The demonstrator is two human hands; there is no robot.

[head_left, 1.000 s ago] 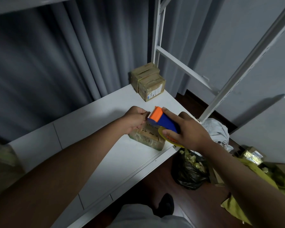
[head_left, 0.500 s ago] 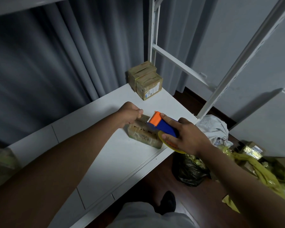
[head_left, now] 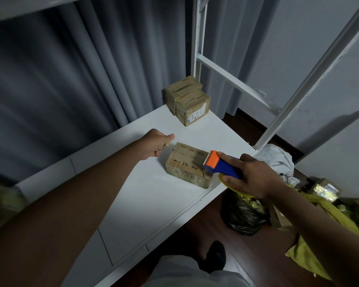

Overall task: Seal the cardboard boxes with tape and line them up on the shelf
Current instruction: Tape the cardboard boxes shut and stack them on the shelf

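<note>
The cardboard box (head_left: pixel 188 165) lies flat near the shelf's (head_left: pixel 133 195) front edge, between the hands. Left hand (head_left: pixel 156 145) hovers just beside its far corner, fingers loosely curled, holding nothing. Right hand (head_left: pixel 252 177) grips the tape dispenser (head_left: pixel 222 165), orange head over the box's right end.

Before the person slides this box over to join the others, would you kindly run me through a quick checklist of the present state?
1. Brown cardboard box lying near the front edge of the white shelf: ok.
2. Tape fully sealing its top seam: cannot tell, the surface is blurred.
3. Left hand free to take the box: ok, it holds nothing and is beside the box, not touching it.
4. Orange and blue tape dispenser secured: ok, right hand grips it, with its orange head over the box's right end.
5. Room beside the two stacked-together cardboard boxes at the back of the shelf: ok.
</note>
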